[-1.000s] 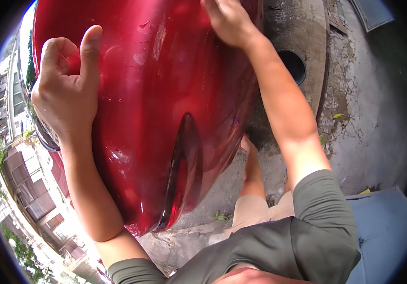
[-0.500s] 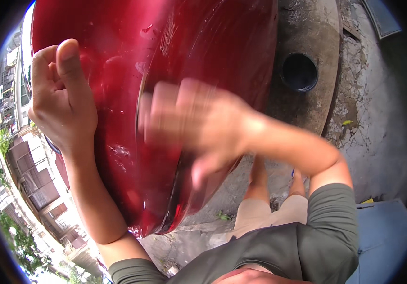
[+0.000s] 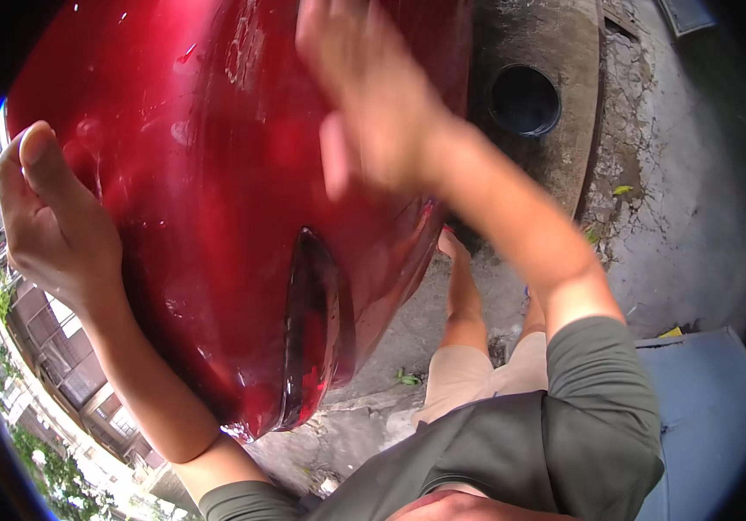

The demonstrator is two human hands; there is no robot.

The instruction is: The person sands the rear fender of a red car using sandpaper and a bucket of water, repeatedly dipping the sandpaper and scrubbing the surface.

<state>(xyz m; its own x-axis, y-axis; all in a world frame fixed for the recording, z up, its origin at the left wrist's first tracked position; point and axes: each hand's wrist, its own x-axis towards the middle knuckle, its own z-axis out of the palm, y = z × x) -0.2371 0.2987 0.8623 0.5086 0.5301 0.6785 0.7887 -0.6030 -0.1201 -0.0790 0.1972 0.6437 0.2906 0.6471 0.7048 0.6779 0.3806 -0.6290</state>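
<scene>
Holding the right hand (image 3: 390, 130) outstretched over the red car panel (image 3: 208, 182), ideally pressing evenly, and leaving the left hand (image 3: 65, 221) half-curled.

Daylight glare on red bodywork (image 3: 204, 178), motion blur over right fingers (image 3: 344, 54), fisheye-curved edges.

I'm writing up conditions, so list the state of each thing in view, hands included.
Red car: shiny, with wet-looking streaks.
Lamp: dark and red; cannot tell whether lit.
Black bucket: open-topped; contents too dark to tell.
Ground: cracked in places.
Leaf: yellow-green, lying flat.
Left hand: thumb extended, fingers curled.
Right hand: blurred, over the car; contact unclear.
</scene>
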